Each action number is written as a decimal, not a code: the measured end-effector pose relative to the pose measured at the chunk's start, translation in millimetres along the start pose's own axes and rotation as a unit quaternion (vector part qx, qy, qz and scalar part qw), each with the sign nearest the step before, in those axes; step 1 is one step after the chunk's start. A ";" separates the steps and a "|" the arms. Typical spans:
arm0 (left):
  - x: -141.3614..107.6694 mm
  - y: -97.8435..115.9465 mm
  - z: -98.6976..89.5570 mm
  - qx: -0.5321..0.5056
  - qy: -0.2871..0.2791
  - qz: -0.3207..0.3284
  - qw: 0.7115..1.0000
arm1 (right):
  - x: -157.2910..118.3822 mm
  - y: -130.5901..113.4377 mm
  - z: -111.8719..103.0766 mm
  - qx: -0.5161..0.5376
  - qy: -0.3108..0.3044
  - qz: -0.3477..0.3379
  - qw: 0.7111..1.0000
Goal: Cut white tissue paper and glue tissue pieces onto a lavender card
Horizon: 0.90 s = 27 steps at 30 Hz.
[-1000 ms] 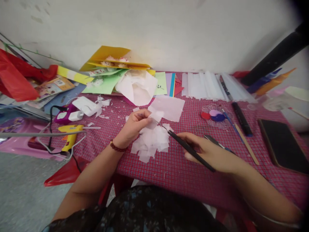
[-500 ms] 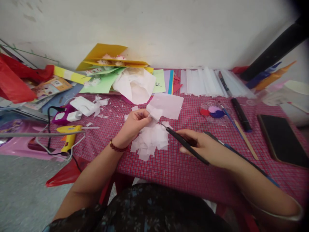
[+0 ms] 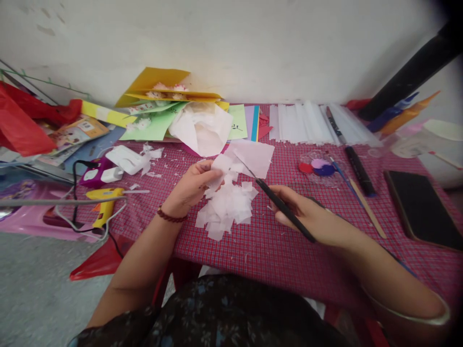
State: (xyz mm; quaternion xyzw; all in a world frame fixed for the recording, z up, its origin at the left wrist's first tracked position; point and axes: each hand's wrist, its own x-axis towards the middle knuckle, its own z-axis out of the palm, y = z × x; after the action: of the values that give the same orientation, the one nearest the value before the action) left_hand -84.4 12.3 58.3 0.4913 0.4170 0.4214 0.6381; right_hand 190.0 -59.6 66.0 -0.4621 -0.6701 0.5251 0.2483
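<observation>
My left hand pinches a small white tissue paper piece between thumb and fingers, above the table. My right hand is closed on black-handled scissors, seen nearly edge-on. Their thin metal tip points up and left, close to the held paper; whether they touch is unclear. Below both hands lies a loose pile of cut white paper pieces. A larger white sheet rests just behind the held piece.
A yellow glue gun and white plug adapter are at left. Behind stand coloured papers and a crumpled white wrapper. At right are clear plastic sleeves, a paint palette, a marker and a phone.
The scissors' tip has come away from the paper edge by my left fingers and moved slightly up and right. My left hand has shifted a little left and turned, showing more paper.
</observation>
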 end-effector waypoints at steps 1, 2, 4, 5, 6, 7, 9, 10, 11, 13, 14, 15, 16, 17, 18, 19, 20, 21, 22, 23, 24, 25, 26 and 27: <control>0.5 -0.5 1.1 -0.014 0.016 0.019 1.000 | -0.7 -0.6 -0.6 -0.004 -0.011 -0.003 1.000; 0.9 -1.0 2.1 -0.025 0.026 0.035 0.999 | -1.2 -0.8 -1.2 -0.006 -0.023 -0.003 1.000; 1.4 -2.3 3.8 -0.034 0.031 0.055 0.997 | -1.5 -0.3 -1.6 -0.004 -0.044 -0.006 0.999; 1.5 -3.3 4.4 -0.031 0.026 0.058 0.997 | -1.4 0.1 -1.6 -0.003 -0.052 -0.006 0.999; 1.3 -4.4 4.8 -0.024 0.019 0.057 0.998 | -1.1 0.6 -1.3 -0.002 -0.058 -0.004 0.998; 1.0 -5.5 5.3 -0.014 0.011 0.050 0.999 | -0.7 0.9 -0.9 -0.001 -0.062 -0.001 0.998; 0.0 -7.7 6.6 0.006 -0.001 0.023 1.000 | 0.2 1.1 0.1 0.000 -0.064 0.005 0.998; -0.7 -8.4 7.4 0.013 -0.004 0.006 1.000 | 0.6 1.0 0.6 0.001 -0.063 0.008 0.998; -1.4 -8.9 8.4 0.019 -0.006 -0.009 1.000 | 1.0 0.8 1.1 0.002 -0.063 0.011 0.998; -2.7 -9.1 10.2 0.029 -0.013 -0.033 0.999 | 1.7 0.5 2.2 0.007 -0.064 0.016 0.998; -3.2 -9.0 11.0 0.034 -0.018 -0.041 0.998 | 2.1 0.6 2.7 0.010 -0.063 0.018 0.998; -3.4 -8.9 11.5 0.039 -0.023 -0.045 0.998 | 2.4 0.9 3.3 0.011 -0.061 0.018 0.998; -3.6 -9.0 11.7 0.042 -0.027 -0.048 0.998 | 2.6 1.2 4.0 0.012 -0.059 0.017 0.998; -3.5 -9.3 11.7 0.043 -0.029 -0.050 0.997 | 2.7 1.6 4.6 0.013 -0.056 0.015 0.998; -3.4 -9.7 11.5 0.043 -0.030 -0.050 0.997 | 2.7 1.9 5.1 0.013 -0.053 0.013 0.998; -3.2 -10.3 11.3 0.043 -0.029 -0.050 0.997 | 2.6 2.1 5.6 0.012 -0.050 0.013 0.999; -3.0 -10.9 10.9 0.043 -0.028 -0.050 0.997 | 2.4 1.9 6.0 0.011 -0.047 0.014 0.999; -2.8 -11.3 10.6 0.044 -0.027 -0.050 0.997 | 2.1 1.5 6.3 0.008 -0.044 0.017 0.999; -2.8 -11.5 10.4 0.048 -0.027 -0.050 0.997 | 1.8 0.9 6.5 0.003 -0.040 0.023 0.999; -2.7 -11.4 10.1 0.052 -0.027 -0.048 0.997 | 1.5 0.1 6.7 -0.003 -0.036 0.029 0.999; -2.6 -10.8 9.7 0.057 -0.029 -0.048 0.997 | 1.3 -0.7 6.9 -0.009 -0.032 0.035 0.999; -2.5 -9.8 9.1 0.062 -0.034 -0.048 0.996 | 1.3 -1.3 7.1 -0.013 -0.028 0.040 0.999; -2.3 -8.4 8.3 0.064 -0.040 -0.048 0.996 | 1.5 -1.7 7.2 -0.012 -0.024 0.042 0.999; -2.0 -6.9 7.3 0.065 -0.046 -0.046 0.996 | 1.8 -1.8 7.4 -0.008 -0.020 0.043 0.999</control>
State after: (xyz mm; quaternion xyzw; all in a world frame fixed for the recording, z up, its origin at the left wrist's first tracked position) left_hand -77.2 7.3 53.1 0.5313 0.4356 0.3405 0.6419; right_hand 182.5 -61.5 64.9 -0.4815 -0.6586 0.5392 0.2087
